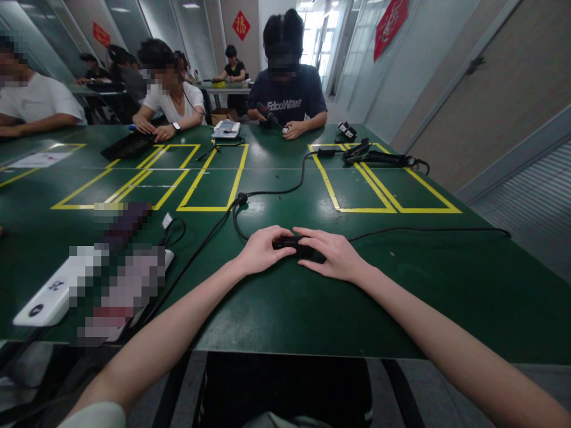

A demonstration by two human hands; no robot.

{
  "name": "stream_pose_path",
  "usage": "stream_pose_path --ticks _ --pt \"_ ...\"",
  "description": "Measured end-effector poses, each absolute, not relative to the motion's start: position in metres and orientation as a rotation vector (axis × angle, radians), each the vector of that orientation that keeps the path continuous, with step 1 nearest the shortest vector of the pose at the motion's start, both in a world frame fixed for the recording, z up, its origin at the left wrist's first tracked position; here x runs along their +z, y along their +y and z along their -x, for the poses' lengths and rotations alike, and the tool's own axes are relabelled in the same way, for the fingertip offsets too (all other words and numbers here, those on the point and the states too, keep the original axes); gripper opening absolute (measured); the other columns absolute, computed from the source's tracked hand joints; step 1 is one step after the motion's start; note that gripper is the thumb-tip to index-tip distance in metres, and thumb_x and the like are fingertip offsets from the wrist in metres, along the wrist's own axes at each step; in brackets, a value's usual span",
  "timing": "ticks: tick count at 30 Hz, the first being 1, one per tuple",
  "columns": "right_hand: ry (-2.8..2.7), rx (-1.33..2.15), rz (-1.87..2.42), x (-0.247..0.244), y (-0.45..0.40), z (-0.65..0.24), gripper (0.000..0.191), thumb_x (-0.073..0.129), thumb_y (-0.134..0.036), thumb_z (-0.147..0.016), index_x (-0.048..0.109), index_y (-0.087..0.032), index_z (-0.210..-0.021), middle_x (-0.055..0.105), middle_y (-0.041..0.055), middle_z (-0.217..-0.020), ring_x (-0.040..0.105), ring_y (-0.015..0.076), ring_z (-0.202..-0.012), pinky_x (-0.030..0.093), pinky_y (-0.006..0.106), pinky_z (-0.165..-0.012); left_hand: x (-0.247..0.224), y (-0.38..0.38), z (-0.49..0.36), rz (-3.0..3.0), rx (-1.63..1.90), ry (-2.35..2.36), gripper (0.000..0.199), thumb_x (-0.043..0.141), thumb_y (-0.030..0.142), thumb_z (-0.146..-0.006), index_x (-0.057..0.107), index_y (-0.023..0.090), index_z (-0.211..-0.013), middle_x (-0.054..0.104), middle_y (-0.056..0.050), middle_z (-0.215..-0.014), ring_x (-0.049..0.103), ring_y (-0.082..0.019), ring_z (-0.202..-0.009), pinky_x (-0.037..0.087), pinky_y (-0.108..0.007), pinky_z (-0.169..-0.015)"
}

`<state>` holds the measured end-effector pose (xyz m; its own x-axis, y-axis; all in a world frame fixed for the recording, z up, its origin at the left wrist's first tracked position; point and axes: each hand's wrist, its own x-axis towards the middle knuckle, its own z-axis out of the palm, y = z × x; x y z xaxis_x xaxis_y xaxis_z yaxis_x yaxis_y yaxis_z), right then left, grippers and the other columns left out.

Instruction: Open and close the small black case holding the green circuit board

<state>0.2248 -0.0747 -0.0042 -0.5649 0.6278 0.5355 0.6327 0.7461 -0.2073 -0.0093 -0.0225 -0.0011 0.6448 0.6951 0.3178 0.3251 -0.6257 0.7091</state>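
A small black power adapter [291, 243] lies low over the green table, with a black cable running off on either side. My left hand [264, 249] grips its left end, fingers over the top and thumb along the near side. From the other side, my right hand [333, 255] closes around the right end with bent fingers. Parts of the adapter are hidden under both hands. Behind them, the left cable [276, 193] passes a dark knot or tie [241, 199]. The right cable [428, 229] stretches toward the table's right edge.
Yellow tape outlines [366, 209] mark the green table [285, 315]. At left lie a white power bank [44, 303] and blurred phone-like items. Black cables and a tool-like object [383, 158] sit far right. Across the table, a person [288, 89] holds a dark tool; other people sit at left.
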Motion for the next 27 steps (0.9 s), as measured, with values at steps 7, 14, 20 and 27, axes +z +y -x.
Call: stream_pose_path --ticks 7,14,20,27 --pt "-2.233 0.24 1.143 -0.006 -0.072 -0.229 0.022 0.063 -0.029 -0.095 0.066 -0.021 -0.115 0.075 0.0089 -0.108 0.073 0.0246 -0.098 0.06 0.039 -0.088 0.003 -0.026 0.012 -2.677 0.818 0.803 0.033 0.068 0.038 -0.095 0.065 0.02 -0.123 0.074 -0.007 -0.112 0.072 -0.023 -0.1 0.058 -0.033 -0.087" --pt "-2.457 -0.034 1.038 -0.001 -0.073 -0.229 0.04 0.051 -0.035 -0.102 0.058 -0.025 -0.141 0.07 0.0121 -0.12 0.068 0.0256 -0.104 0.059 0.039 -0.084 -0.003 -0.027 0.011 -2.77 0.753 0.841 0.03 0.06 0.039 -0.1 0.065 0.018 -0.12 0.076 -0.009 -0.105 0.074 -0.023 -0.094 0.059 -0.033 -0.08" --pt "-2.391 0.021 1.135 0.007 -0.075 -0.237 0.041 0.048 -0.036 -0.103 0.062 -0.025 -0.14 0.072 0.0097 -0.108 0.069 0.0221 -0.085 0.057 0.036 -0.077 0.0 -0.026 0.009 -2.843 0.884 0.713 0.048 0.055 0.043 -0.102 0.053 0.016 -0.142 0.071 -0.014 -0.127 0.069 -0.026 -0.117 0.056 -0.042 -0.1" --pt "-1.545 0.499 1.369 0.031 -0.064 -0.282 0.046 0.065 -0.046 -0.088 0.069 -0.022 -0.127 0.07 0.0031 -0.083 0.054 0.0143 -0.051 0.048 0.029 -0.05 0.004 -0.024 0.01 -3.019 0.818 0.621 0.055 0.054 0.029 -0.101 0.043 0.017 -0.153 0.035 -0.017 -0.164 0.029 -0.032 -0.155 0.019 -0.06 -0.127"
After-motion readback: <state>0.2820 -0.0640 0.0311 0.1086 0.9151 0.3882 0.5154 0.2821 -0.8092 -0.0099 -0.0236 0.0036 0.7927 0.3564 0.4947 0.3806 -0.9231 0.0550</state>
